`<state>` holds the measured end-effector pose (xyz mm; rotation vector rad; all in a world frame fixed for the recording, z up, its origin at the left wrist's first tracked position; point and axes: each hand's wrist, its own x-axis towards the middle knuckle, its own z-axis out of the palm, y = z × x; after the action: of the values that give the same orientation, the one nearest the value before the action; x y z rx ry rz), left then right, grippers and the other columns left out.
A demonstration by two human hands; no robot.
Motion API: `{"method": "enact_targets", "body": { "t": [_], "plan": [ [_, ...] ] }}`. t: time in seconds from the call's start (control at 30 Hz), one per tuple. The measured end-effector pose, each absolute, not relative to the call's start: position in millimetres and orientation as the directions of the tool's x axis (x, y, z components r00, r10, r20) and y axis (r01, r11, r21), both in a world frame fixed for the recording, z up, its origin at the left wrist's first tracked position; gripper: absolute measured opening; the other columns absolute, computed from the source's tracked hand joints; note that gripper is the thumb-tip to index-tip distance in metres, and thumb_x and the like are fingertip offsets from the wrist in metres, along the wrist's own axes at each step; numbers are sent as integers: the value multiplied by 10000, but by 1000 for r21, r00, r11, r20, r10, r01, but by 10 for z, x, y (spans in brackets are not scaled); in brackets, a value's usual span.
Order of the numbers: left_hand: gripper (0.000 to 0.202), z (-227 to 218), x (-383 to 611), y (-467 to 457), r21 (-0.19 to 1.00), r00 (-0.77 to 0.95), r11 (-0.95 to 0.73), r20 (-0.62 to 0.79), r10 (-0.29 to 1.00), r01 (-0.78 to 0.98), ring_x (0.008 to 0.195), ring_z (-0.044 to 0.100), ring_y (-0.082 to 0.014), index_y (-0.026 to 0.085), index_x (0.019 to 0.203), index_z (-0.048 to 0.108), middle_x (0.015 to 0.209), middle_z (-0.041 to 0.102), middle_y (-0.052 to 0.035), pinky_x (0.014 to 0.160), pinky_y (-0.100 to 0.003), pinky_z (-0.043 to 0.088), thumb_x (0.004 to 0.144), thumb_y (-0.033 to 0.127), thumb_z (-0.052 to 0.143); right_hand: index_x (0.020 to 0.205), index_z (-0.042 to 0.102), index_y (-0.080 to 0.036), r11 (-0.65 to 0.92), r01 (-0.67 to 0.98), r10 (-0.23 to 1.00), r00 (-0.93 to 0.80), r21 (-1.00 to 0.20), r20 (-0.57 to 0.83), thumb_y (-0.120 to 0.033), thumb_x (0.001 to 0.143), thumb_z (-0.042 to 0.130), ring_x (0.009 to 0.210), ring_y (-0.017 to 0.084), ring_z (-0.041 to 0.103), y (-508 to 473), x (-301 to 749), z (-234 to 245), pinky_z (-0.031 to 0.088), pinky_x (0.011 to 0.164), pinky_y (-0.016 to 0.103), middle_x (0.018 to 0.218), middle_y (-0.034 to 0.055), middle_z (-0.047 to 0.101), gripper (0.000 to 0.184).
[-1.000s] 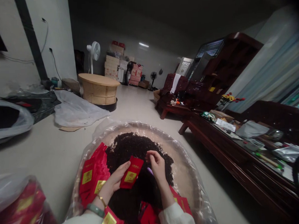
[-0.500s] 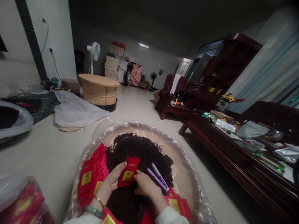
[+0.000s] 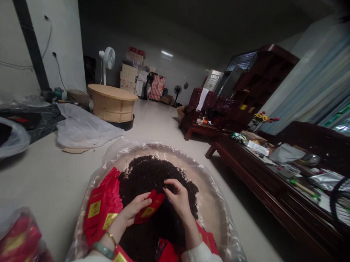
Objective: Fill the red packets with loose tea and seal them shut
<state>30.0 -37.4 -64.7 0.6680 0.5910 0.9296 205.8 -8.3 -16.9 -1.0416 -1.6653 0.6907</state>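
In my left hand (image 3: 134,210) is a small red packet (image 3: 151,207) with a yellow label, tilted, its upper end toward the right. The fingers of my right hand (image 3: 177,195) are bent together in a pinch beside that upper end; what lies between the fingertips is too small to tell. Beneath both hands spreads a heap of dark, leafy loose material that looks like tea leaves (image 3: 153,171). It lies on a round, shallow tray (image 3: 214,198) covered with clear plastic. More red packets (image 3: 101,201) are piled at the tray's left side.
Other red packets (image 3: 169,255) lie at the near edge. A clear bag of red packets (image 3: 19,240) stands at the lower left. On the right runs a long dark wooden table (image 3: 252,174) with clutter. Farther back are a round wooden stand (image 3: 112,104) and a white fan (image 3: 109,58).
My right hand has risen from below the packet to its upper end. The packet has tipped to the right in my left hand. The purple tong-like tool is now hidden behind my right hand and arm.
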Motion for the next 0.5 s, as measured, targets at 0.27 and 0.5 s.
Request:
{"method": "enact_targets", "body": {
  "t": [0.27, 0.5],
  "plan": [
    [590, -721, 317, -347, 744, 453, 432, -195, 870, -510, 744, 664, -168, 147, 1036, 639, 910, 716, -77, 669, -232, 472, 532, 374, 845, 958, 684, -227, 529, 337, 849, -238, -779, 473, -140, 765, 566, 872, 183, 637, -175, 1964, -156, 506, 797, 301, 934, 37, 695, 242],
    [538, -704, 333, -350, 707, 451, 437, -185, 873, -556, 773, 681, -176, 160, 1018, 627, 893, 721, -67, 723, -253, 490, 557, 335, 841, 1044, 650, -238, 612, 323, 787, -335, -722, 518, -192, 848, 541, 1031, 190, 586, -283, 1922, -59, 476, 891, 325, 1092, 74, 632, 229]
  ]
}}
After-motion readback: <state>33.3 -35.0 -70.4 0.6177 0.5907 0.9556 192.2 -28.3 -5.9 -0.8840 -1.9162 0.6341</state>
